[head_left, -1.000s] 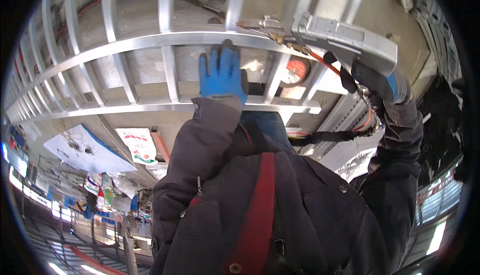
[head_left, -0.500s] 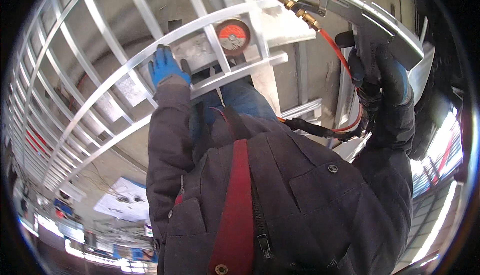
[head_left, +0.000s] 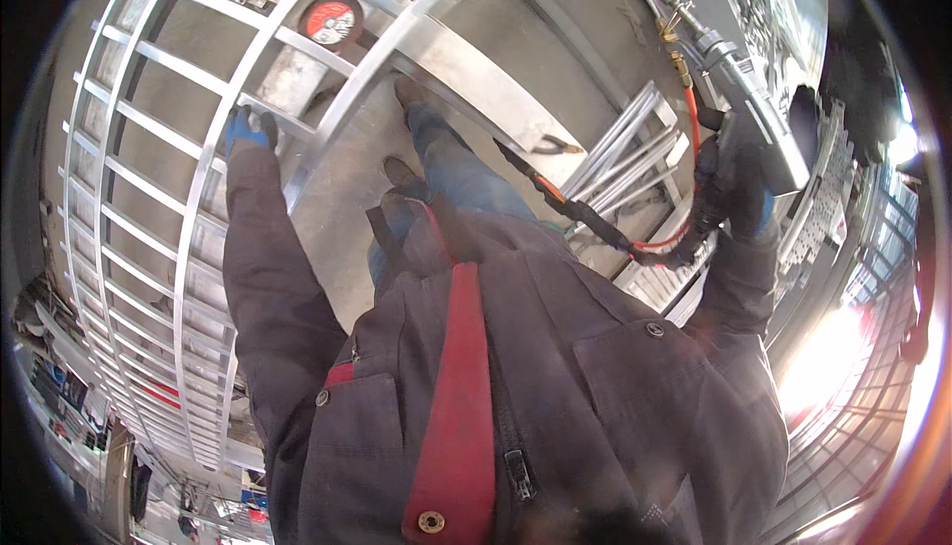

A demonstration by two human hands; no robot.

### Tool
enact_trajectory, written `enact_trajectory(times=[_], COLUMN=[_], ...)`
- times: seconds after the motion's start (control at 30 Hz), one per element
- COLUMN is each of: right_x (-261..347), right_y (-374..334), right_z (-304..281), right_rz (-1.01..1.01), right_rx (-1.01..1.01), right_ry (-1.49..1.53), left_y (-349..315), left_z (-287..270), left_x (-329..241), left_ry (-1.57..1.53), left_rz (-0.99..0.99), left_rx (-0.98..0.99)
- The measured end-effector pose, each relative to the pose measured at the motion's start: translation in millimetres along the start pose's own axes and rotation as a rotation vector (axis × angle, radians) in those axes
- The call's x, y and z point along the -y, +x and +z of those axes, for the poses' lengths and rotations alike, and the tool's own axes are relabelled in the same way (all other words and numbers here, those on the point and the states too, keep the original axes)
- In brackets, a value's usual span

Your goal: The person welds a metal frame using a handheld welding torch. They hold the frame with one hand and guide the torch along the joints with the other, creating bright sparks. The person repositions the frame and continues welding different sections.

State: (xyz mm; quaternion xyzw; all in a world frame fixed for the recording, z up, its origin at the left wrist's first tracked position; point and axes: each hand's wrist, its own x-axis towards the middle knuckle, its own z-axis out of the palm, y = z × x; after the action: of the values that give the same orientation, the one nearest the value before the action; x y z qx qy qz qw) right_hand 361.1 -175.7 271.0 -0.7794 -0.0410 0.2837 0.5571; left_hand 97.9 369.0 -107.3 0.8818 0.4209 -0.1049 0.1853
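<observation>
My left hand [head_left: 250,134], in a blue and dark glove, grips a rail of a long silver metal frame [head_left: 194,203] built like a ladder, with many crossbars. A round disc [head_left: 330,21] with a red and white label rests by the frame's crossbars, farther out than that hand. My right hand [head_left: 751,193], gloved too, is closed around the dark grip of a silver welding gun [head_left: 759,114]. The gun's narrow nozzle points away from me, to the upper left. Brass fittings [head_left: 680,67] and a red hose [head_left: 691,114] run along its side.
A pale metal plank [head_left: 486,84] lies ahead of my legs, a pointed dark-tipped piece [head_left: 557,146] at its near end. Several metal bars [head_left: 625,153] are piled right of it. The gun's black-sleeved cable [head_left: 595,223] crosses in front of me. Metal pieces heap up in a bin [head_left: 759,0] at upper right.
My view has swung, so the frame and disc sit farther left. My left hand, laid flat on the frame before, now curls round a rail. The gun stays in my right hand, now lower.
</observation>
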Motion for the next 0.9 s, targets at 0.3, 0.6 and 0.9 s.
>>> enact_trajectory(times=[0.3, 0.6, 0.9], right_x=[-166, -275, -262], right_y=[-82, -28, 85], right_z=[-116, -251, -379], right_rz=[0.162, 0.191, 0.005], right_rx=[-0.057, -0.034, 0.648], right_ry=[-0.076, -0.050, 0.764], left_y=[-210, -310, -351], left_z=[40, 108, 174], left_x=[-6, -129, -391], left_ry=[-0.493, -0.226, -0.326], left_rz=[0.063, 0.074, 0.155], left_rx=[-0.056, 0.224, 0.231])
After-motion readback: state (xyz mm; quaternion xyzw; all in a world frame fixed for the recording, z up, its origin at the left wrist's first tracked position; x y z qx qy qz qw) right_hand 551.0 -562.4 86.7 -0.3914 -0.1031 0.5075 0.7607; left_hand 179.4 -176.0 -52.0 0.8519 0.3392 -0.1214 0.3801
